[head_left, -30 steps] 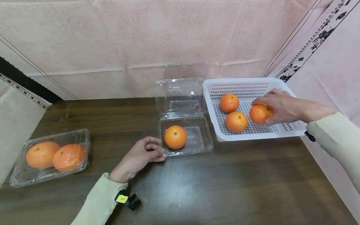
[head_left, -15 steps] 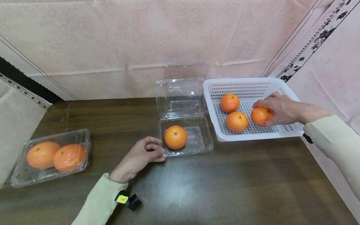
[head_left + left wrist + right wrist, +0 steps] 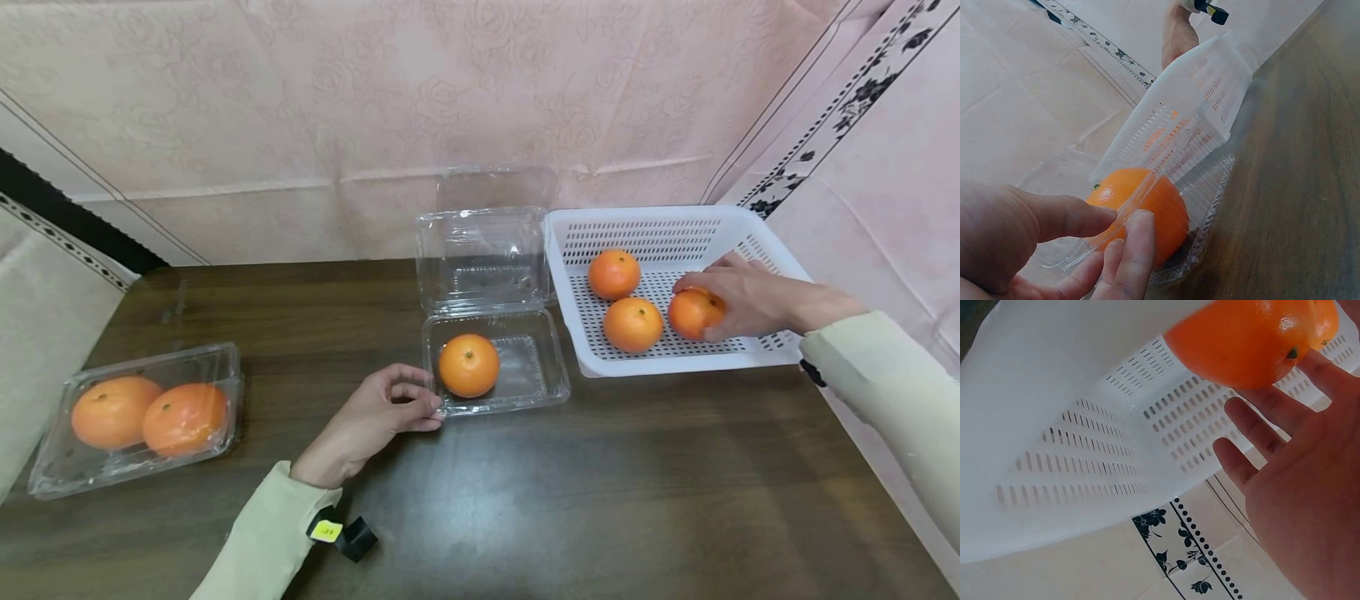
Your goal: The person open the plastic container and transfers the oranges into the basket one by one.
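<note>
My left hand (image 3: 371,421) pinches the near left corner of an open clear plastic clamshell container (image 3: 528,362) between thumb and fingers. One orange (image 3: 468,366) sits in the left half of its base, and the lid (image 3: 483,262) stands raised at the back. In the left wrist view the thumb and fingertips (image 3: 1139,231) meet at the clear rim, in front of the orange. Inside the white perforated basket (image 3: 675,365), my right hand (image 3: 753,298) grips another orange (image 3: 693,315) from its right side. The right wrist view shows fingers (image 3: 1257,425) against this orange.
Two more oranges, one at the back (image 3: 613,274) and one nearer (image 3: 633,325), lie in the basket's left half. A closed clear container (image 3: 56,467) with two oranges stands at the table's left. Pink patterned cloth (image 3: 375,108) hangs behind the wooden table (image 3: 570,508).
My right hand and forearm have shifted slightly left and toward me, still on the orange in the basket. The left hand and the clamshell have stayed in place.
</note>
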Demonstrator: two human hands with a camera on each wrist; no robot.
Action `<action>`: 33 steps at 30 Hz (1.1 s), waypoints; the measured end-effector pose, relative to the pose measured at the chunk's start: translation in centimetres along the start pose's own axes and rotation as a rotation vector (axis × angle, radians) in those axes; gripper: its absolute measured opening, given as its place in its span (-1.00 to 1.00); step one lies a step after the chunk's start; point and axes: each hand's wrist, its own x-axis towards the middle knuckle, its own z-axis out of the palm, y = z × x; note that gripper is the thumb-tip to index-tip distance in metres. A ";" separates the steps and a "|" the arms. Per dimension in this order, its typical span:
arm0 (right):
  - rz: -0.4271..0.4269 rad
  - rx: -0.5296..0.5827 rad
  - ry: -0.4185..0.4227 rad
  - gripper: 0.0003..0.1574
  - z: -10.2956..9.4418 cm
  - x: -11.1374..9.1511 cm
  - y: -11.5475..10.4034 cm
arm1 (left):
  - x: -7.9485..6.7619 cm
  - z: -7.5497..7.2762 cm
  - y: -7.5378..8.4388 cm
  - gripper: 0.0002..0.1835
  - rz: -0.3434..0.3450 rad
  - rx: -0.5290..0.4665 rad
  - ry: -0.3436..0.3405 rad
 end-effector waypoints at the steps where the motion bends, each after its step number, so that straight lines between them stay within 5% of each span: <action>1: 0.000 0.001 0.000 -0.12 0.1 0.1 0.0 | 0.0 0.0 0.0 -0.50 0.000 0.000 0.000; 33: -0.018 0.005 -0.006 -0.13 1.7 1.0 0.8 | -0.1 0.1 0.0 -0.52 0.014 0.003 0.003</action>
